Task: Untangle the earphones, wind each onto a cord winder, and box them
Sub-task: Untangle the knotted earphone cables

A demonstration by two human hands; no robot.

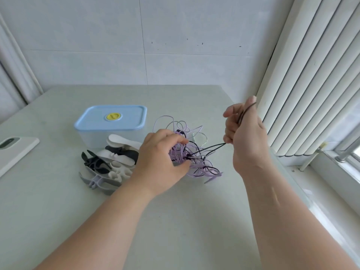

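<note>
Right hand (245, 133)'s grip is clamping the thin black earphone cord (212, 147), left hand (159, 158)'s pinching the lilac cord tangle (196, 164); hard tugging could tighten knots.

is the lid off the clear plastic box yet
No, the pale blue lid with its round yellow knob sits closed on the clear plastic box.

Pale table (58, 221) against tiled wall (116, 45), blinds (311, 84) right.
</note>
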